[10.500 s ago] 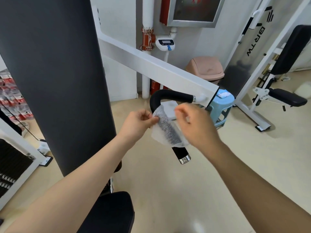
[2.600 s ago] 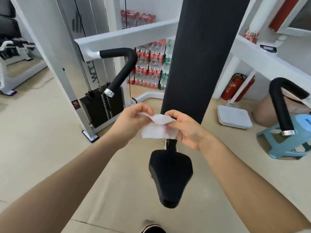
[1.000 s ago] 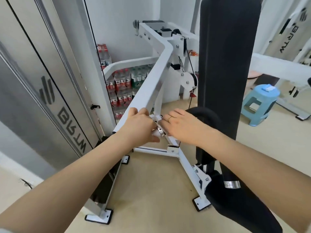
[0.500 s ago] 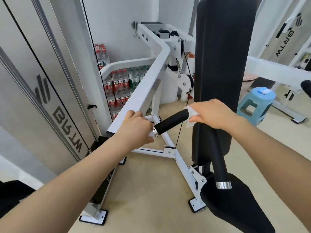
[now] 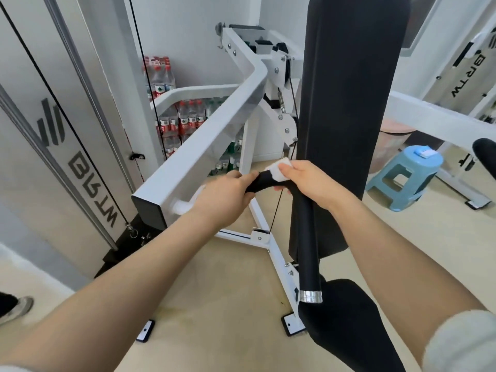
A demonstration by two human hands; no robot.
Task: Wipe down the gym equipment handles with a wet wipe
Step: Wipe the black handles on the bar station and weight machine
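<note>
Black foam covers the handle (image 5: 306, 232), a bent bar that leaves the end of the white machine arm (image 5: 204, 146), runs sideways to a curve and then drops to a chrome end cap (image 5: 311, 296) just above the black seat (image 5: 346, 326). The right hand (image 5: 308, 181) sits on that curve, its fingers curled round the foam with the white wet wipe (image 5: 280, 169) pinched against the bar; the wipe shows folded and bunched above the thumb. The left hand (image 5: 228, 194) grips the sideways stretch of the handle, nearer the white machine arm, fingers wrapped over the foam and holding nothing else.

To do this step well, I judge the left hand should hold firm so the bar does not swing, while the right slides the wipe down the long drop towards the end cap, wrapping it fully round so the far side gets cleaned too. A slight twist of the wrist along the way would likely catch the whole circumference. The stretch under the left hand will probably need its own pass.

The foam looks matte and even, with no visible marks; whether it is damp I cannot tell. Beyond the handle stands the tall black back pad (image 5: 346, 103).
</note>
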